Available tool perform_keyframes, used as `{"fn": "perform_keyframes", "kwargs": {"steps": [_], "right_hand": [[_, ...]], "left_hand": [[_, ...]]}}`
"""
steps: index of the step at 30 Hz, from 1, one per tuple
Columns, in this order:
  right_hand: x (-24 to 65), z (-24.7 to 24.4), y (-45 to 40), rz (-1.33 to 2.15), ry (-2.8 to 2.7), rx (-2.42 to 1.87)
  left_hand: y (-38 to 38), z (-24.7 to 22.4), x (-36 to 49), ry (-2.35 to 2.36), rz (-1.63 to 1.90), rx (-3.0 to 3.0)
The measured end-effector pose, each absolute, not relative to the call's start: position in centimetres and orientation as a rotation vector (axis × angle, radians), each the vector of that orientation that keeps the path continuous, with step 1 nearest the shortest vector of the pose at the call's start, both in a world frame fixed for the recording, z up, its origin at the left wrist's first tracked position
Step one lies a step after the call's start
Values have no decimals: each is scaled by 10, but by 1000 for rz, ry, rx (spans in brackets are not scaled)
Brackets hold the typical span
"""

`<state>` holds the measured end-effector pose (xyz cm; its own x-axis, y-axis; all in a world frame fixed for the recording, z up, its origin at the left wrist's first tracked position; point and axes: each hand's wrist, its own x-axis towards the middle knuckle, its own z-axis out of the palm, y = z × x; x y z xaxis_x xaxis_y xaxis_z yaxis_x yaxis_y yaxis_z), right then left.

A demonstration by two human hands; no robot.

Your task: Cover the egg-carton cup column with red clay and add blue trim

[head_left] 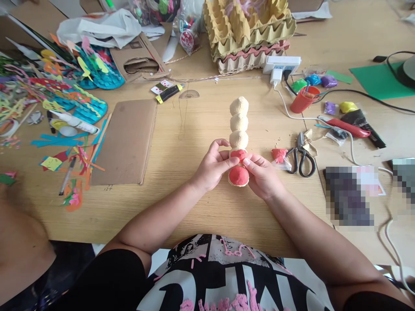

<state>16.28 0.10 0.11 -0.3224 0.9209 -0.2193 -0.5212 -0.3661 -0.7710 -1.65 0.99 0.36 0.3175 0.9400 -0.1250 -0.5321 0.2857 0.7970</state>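
Note:
A strip of beige egg-carton cups (239, 122) stands out from between my hands, pointing away from me across the table. Red modelling clay (239, 176) covers the nearest cup, and more red clay sits on the cup just beyond it. My left hand (215, 163) grips the strip's left side, thumb on the red part. On the right side my right hand (261, 172) holds it too, with its thumb pressed at the red clay. Beside my right hand lie a lump of red clay (279, 155) on plastic film and black-handled scissors (302, 156).
A brown cardboard sheet (125, 140) lies left of my hands, with paper scraps and a glue bottle (78, 123) beyond. Stacked egg trays (249, 32) and a white power strip (283, 64) are at the back. A red cup (304, 100) and cables lie right. Another person's arm (22, 246) is at left.

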Motion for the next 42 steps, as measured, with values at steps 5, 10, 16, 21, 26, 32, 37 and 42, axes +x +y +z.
{"fn": "perform_keyframes", "kwargs": {"steps": [5, 10, 16, 21, 26, 32, 37, 42], "right_hand": [[164, 2, 0, 1866, -757, -795], [164, 2, 1, 1805, -825, -820], [164, 1, -1, 1841, -865, -762], [160, 0, -7, 1792, -862, -772], [155, 4, -11, 1803, -789, -756], [151, 4, -14, 1791, -761, -804], [152, 2, -16, 1801, -730, -857], [153, -4, -14, 1805, -770, -858]], "left_hand": [[11, 5, -19, 657, 1088, 769], [9, 10, -19, 616, 1072, 774], [5, 9, -16, 645, 1127, 847], [0, 9, -10, 635, 1177, 896], [-3, 11, -6, 655, 1217, 908], [-5, 12, -3, 673, 1225, 890], [-7, 13, -4, 693, 1199, 816], [-6, 11, -6, 696, 1148, 755]]}}
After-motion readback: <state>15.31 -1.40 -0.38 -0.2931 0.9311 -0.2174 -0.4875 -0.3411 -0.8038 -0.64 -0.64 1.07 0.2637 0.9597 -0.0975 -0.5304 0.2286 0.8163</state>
